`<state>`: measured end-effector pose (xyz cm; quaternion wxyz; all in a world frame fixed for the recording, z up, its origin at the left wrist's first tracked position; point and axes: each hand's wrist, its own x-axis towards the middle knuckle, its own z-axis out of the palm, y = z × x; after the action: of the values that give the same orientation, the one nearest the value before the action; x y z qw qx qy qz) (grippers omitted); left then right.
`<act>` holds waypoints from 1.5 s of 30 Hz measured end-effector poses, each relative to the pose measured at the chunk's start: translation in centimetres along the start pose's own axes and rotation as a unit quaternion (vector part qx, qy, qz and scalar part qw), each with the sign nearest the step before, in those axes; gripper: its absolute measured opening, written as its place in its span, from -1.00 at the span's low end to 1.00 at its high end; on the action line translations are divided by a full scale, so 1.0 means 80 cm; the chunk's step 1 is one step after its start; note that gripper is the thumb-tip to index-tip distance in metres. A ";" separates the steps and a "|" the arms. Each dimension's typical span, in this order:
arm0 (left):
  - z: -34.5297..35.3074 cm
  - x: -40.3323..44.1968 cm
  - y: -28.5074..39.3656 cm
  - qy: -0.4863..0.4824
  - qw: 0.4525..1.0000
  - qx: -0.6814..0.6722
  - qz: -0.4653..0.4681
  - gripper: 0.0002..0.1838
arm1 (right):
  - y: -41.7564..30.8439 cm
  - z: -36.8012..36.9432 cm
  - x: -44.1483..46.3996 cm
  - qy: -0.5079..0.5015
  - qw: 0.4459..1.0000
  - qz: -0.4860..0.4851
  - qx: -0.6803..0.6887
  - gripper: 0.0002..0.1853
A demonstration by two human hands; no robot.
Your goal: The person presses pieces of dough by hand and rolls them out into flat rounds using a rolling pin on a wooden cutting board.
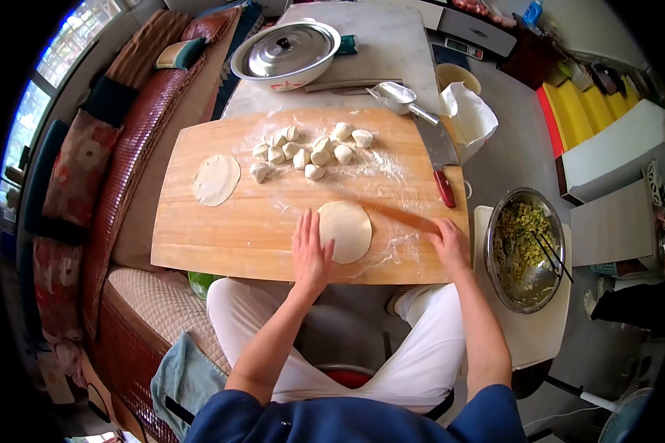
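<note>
My right hand (pixel 448 244) is wrapped round the near right end of a wooden rolling pin (pixel 397 214), which slants away to the left just above a flat dough round (pixel 346 233). At the left edge of that round lies my left hand (pixel 312 249), fingers stretched out and the thumb touching the dough. Another rolled dough wrapper (pixel 216 180) rests at the board's left. Farther back, several small dough pieces (pixel 301 158) sit in a floury cluster on the wooden board (pixel 229 236).
A red-handled cleaver (pixel 444 186) lies at the board's right edge, near a metal scoop (pixel 395 97) and a white flour bag (pixel 467 114). A lidded metal basin (pixel 288 53) stands behind. On the right, a steel bowl (pixel 490 255) holds chopped filling and black chopsticks (pixel 550 251).
</note>
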<state>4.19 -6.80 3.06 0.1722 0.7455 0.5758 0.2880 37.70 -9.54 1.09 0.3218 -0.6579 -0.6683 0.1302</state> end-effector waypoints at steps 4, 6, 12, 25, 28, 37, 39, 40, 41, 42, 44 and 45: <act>0.039 0.042 0.003 0.012 0.994 0.105 -0.017 -0.21 | 0.011 0.027 0.019 0.067 0.994 0.074 0.034 -0.71; 0.036 0.060 -0.012 -0.031 0.996 0.070 -0.050 -0.22 | 0.017 0.047 0.023 0.116 0.991 0.059 -0.029 -0.67; 0.012 0.086 -0.044 -0.095 0.984 0.014 -0.151 -0.46 | 0.008 0.061 0.028 0.117 0.989 0.003 -0.092 -0.58; -0.006 0.124 0.037 -0.056 0.959 -0.263 -0.087 -0.82 | 0.014 0.057 0.025 0.182 0.981 0.064 0.013 -0.65; 0.018 0.157 0.089 0.019 0.985 -0.150 0.077 -0.85 | 0.014 0.052 0.026 0.230 0.967 0.075 0.081 -0.67; 0.146 0.096 0.095 -0.046 0.966 -0.012 0.255 -0.87 | 0.013 0.055 0.027 0.229 0.964 0.087 0.103 -0.69; 0.114 0.076 0.073 -0.067 0.957 -0.011 0.282 -0.80 | 0.010 0.054 0.027 0.208 0.967 0.100 0.112 -0.69; 0.096 0.063 0.058 -0.074 0.956 -0.014 0.283 -0.80 | 0.010 0.053 0.026 0.199 0.967 0.107 0.115 -0.70; 0.078 0.052 0.041 -0.082 0.955 -0.016 0.285 -0.79 | 0.011 0.053 0.026 0.200 0.968 0.101 0.114 -0.70; 0.059 0.041 0.020 -0.077 0.961 -0.015 0.267 -0.77 | 0.012 0.054 0.027 0.202 0.968 0.097 0.112 -0.70; 0.025 0.034 -0.024 -0.059 0.970 -0.010 0.237 -0.73 | 0.015 0.057 0.026 0.202 0.969 0.097 0.103 -0.69; 0.012 0.032 -0.043 -0.045 0.974 -0.005 0.223 -0.72 | 0.014 0.058 0.025 0.193 0.970 0.108 0.101 -0.69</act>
<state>2.62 -3.36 0.92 0.1331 0.8665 0.3853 0.2881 35.95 -6.33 -2.63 0.4935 -0.7034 -0.5015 0.1013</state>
